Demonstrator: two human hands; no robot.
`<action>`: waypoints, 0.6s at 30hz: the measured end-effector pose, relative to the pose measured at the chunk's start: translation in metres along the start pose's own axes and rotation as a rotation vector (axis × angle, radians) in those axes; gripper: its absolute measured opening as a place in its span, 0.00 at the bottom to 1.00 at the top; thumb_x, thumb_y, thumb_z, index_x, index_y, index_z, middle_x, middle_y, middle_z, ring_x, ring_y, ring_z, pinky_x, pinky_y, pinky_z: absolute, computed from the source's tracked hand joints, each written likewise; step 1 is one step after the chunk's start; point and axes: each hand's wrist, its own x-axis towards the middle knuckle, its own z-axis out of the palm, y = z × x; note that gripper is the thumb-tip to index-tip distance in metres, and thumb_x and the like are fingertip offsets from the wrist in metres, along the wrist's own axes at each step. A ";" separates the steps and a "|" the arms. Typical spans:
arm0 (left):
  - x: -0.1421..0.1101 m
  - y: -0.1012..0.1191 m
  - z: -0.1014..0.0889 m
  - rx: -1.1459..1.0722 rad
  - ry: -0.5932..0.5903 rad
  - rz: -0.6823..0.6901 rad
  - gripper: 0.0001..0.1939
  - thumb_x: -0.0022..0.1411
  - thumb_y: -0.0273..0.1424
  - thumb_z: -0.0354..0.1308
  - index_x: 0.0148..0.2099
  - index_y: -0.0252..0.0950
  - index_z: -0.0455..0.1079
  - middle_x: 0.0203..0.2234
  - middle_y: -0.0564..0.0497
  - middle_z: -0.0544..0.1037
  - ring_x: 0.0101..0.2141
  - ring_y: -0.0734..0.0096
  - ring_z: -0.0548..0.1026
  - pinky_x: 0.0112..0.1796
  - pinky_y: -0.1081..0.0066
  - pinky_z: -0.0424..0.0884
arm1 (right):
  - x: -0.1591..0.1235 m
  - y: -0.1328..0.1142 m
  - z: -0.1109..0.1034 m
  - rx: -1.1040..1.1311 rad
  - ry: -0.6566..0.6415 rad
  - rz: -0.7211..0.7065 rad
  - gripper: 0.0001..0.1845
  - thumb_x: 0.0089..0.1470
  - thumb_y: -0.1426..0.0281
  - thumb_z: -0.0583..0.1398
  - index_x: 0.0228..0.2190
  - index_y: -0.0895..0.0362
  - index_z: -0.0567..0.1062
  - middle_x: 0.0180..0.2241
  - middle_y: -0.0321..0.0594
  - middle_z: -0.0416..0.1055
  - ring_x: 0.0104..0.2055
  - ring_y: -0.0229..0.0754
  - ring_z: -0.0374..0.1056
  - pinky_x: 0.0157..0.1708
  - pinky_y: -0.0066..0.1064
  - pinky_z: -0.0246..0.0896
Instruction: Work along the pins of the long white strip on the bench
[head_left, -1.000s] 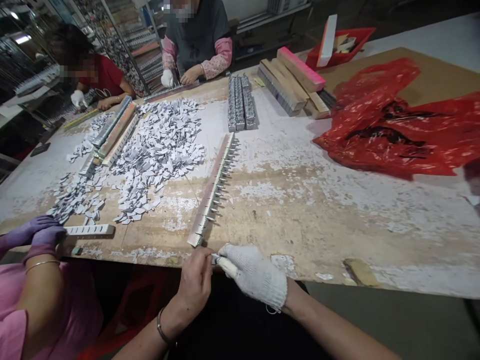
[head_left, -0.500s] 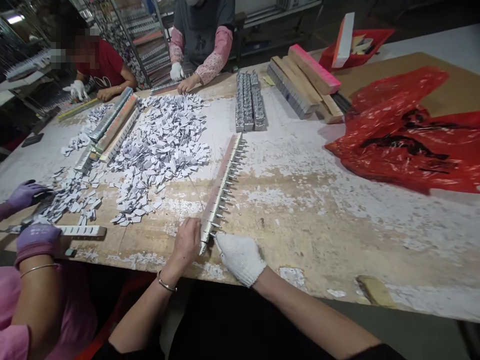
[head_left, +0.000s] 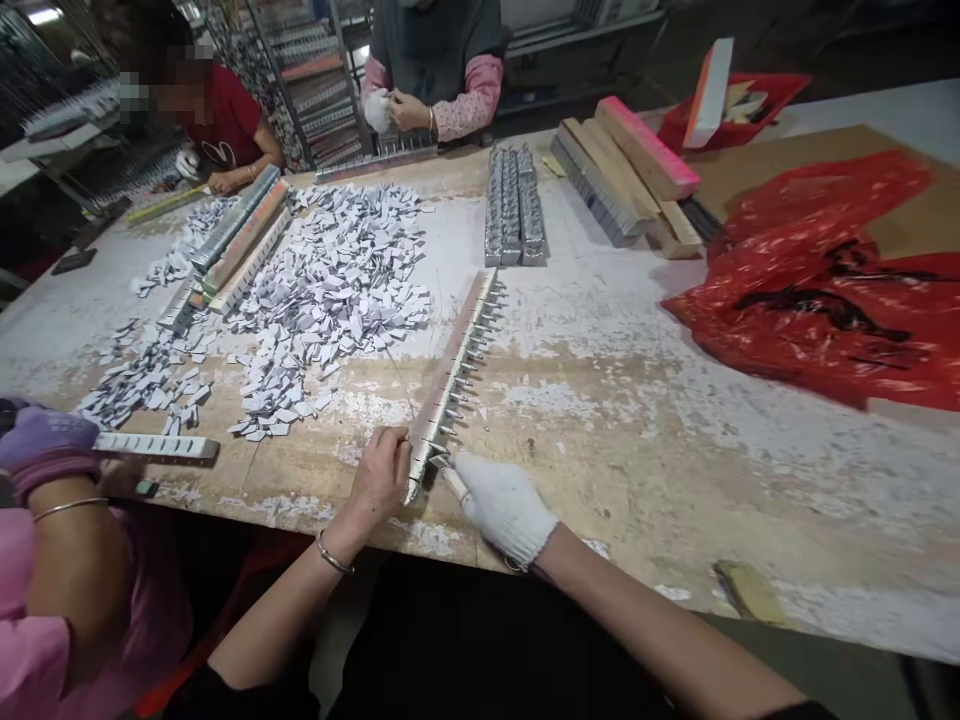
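So the bare left hand (head_left: 381,478) is pinched around the near end of the long slotted strip (head_left: 452,372), and the white-gloved right hand (head_left: 504,503) has its fingertips closed on one of the little pins (head_left: 442,461) sticking out of that strip's right edge, just beside the left thumb. The strip runs diagonally up the tabletop (head_left: 645,420) from lower centre toward the middle of the frame. It looks stiff and fairly light, probably metal or wood, so holding it by the end like this seems fine; the pins look thin and slippery, best taken by the tips. Left of it sits the pile of small white tags (head_left: 330,290), and red plastic bags (head_left: 817,270) lie at the right. Compared with a second ago, both hands have come up from the tabletop's near edge onto the strip, and the co-worker's purple-gloved hand (head_left: 45,440) at lower left has shifted further left.
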 end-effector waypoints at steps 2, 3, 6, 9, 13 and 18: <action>0.001 0.015 -0.015 -0.090 -0.003 0.074 0.13 0.71 0.30 0.49 0.55 0.35 0.66 0.48 0.41 0.73 0.50 0.60 0.72 0.49 0.60 0.71 | -0.012 0.007 -0.007 0.094 0.032 -0.012 0.16 0.68 0.64 0.49 0.41 0.56 0.75 0.35 0.44 0.79 0.37 0.47 0.76 0.33 0.31 0.62; 0.001 0.025 -0.024 -0.153 -0.072 0.112 0.15 0.71 0.30 0.50 0.58 0.36 0.65 0.51 0.41 0.73 0.53 0.60 0.70 0.52 0.59 0.70 | -0.019 0.011 -0.010 0.143 0.038 -0.042 0.16 0.68 0.64 0.50 0.42 0.56 0.76 0.36 0.43 0.79 0.37 0.46 0.76 0.34 0.30 0.61; 0.004 0.057 -0.048 -0.350 -0.414 0.158 0.15 0.71 0.31 0.51 0.58 0.40 0.67 0.50 0.44 0.75 0.50 0.63 0.73 0.51 0.64 0.70 | -0.039 0.019 -0.018 0.241 0.093 -0.176 0.13 0.66 0.65 0.53 0.43 0.54 0.76 0.38 0.40 0.79 0.39 0.44 0.75 0.36 0.29 0.60; 0.004 0.078 -0.059 -0.467 -0.511 0.047 0.09 0.68 0.32 0.56 0.49 0.38 0.71 0.40 0.48 0.76 0.40 0.68 0.74 0.42 0.69 0.70 | -0.055 0.023 -0.022 0.203 0.161 -0.267 0.13 0.66 0.65 0.53 0.39 0.54 0.77 0.34 0.39 0.79 0.36 0.45 0.74 0.34 0.30 0.58; -0.004 0.085 -0.052 -0.690 -0.503 -0.214 0.10 0.65 0.36 0.60 0.39 0.34 0.69 0.29 0.53 0.70 0.30 0.75 0.67 0.31 0.74 0.64 | -0.068 0.026 -0.019 0.070 0.230 -0.308 0.14 0.65 0.67 0.52 0.35 0.55 0.77 0.30 0.40 0.77 0.31 0.44 0.72 0.29 0.30 0.53; -0.019 0.092 -0.042 -0.793 -0.432 -0.334 0.11 0.62 0.37 0.62 0.35 0.34 0.69 0.25 0.55 0.69 0.28 0.76 0.65 0.31 0.74 0.61 | -0.075 0.027 -0.007 0.071 0.410 -0.360 0.15 0.64 0.68 0.52 0.33 0.55 0.77 0.27 0.39 0.76 0.29 0.40 0.70 0.28 0.30 0.53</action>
